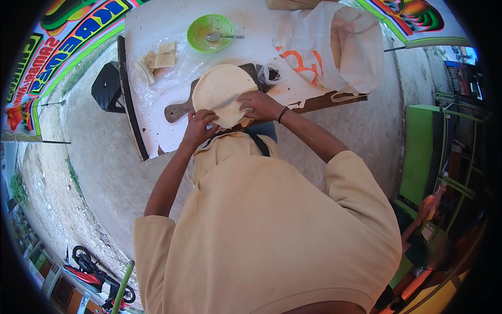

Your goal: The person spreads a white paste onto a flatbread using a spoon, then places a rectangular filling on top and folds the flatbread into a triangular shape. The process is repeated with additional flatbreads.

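Observation:
A round, pale tortilla-like flatbread (222,89) lies on a dark wooden cutting board (179,111) whose handle points left. My left hand (201,125) has its fingers curled on the near-left edge of the flatbread. At its right side, my right hand (260,106), with a dark band on the wrist, grips the near-right edge. A crease or raised edge runs across the flatbread between the hands. What lies under its near part is hidden.
Folded pale wrappers (166,55) lie on clear plastic at the table's left. Behind stands a green bowl (197,37) with a spoon (212,37). A white plastic bag (355,52) is at the right. Another person's hand (431,203) shows at far right.

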Demonstrator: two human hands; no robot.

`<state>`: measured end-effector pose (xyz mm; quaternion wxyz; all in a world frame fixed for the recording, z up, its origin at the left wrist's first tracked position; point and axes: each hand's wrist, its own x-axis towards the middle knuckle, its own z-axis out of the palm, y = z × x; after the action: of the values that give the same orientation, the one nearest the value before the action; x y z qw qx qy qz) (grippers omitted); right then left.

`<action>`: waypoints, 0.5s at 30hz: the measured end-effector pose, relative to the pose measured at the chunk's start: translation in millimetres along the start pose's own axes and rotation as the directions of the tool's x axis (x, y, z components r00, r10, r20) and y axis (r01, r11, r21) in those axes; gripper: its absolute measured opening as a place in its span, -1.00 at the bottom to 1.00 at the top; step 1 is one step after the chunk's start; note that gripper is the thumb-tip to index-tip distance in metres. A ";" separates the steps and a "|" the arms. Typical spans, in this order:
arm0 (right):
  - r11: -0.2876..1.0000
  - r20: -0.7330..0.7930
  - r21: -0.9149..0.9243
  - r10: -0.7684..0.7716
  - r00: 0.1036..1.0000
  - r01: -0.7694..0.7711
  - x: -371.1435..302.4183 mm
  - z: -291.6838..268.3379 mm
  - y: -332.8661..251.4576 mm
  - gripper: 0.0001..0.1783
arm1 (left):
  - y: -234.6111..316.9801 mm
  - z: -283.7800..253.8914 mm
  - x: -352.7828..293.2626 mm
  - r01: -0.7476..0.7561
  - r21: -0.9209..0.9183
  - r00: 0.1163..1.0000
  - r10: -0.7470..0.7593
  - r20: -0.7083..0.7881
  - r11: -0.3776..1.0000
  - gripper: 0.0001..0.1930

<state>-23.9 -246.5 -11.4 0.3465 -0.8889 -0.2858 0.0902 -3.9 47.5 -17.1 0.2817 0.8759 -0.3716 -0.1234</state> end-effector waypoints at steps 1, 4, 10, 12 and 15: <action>1.000 -0.002 0.005 -0.005 1.000 0.005 -0.8 0.6 0.6 -0.84 | 1.6 -2.0 0.7 -0.010 -0.004 1.000 0.010 -0.009 1.000 -0.66; 0.999 -0.063 0.035 0.025 0.998 -0.023 -4.2 5.8 3.5 -0.84 | 16.8 -12.9 1.6 -0.010 -0.016 1.000 0.009 -0.019 1.000 -0.66; 0.935 -0.060 0.155 0.332 0.941 -0.320 12.9 -2.2 -4.7 -0.75 | 2.0 8.0 4.1 0.190 -0.100 0.976 -0.199 -0.090 0.977 -0.66; 0.899 -0.052 0.218 0.399 0.915 -0.380 19.1 -5.2 -4.6 -0.74 | -0.4 10.8 7.8 0.280 -0.111 0.949 -0.292 -0.117 0.954 -0.71; 0.817 -0.087 0.394 0.489 0.868 -0.421 24.4 -3.8 -7.2 -0.70 | 2.9 9.4 15.1 0.420 -0.212 0.887 -0.449 -0.111 0.882 -0.74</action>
<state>-5.8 -230.5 -2.9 0.4975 -0.8562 -0.0092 0.1392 0.9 31.2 -23.1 0.3538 0.9145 -0.1290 -0.1479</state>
